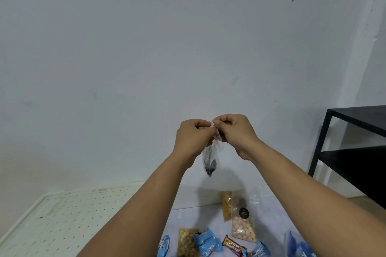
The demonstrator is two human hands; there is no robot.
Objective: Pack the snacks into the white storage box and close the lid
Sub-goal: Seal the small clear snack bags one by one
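Note:
Both my hands are raised in front of the wall, pinching the top of a small clear plastic bag [211,158] with dark contents at its bottom. My left hand [193,137] and my right hand [236,133] hold its mouth between thumb and fingers, and the bag hangs below them. Down on the floor lie several snacks: a clear pack of pastel biscuits [243,227], a yellow snack pack [226,204], a pack of nuts [187,242], blue wrappers [206,240] and a red-yellow bar [234,246]. The white storage box is not in view.
A white perforated panel [69,221] lies on the floor at the left. A black metal shelf [355,152] stands at the right against the pale wall. More blue packaging [296,246] shows at the lower right edge.

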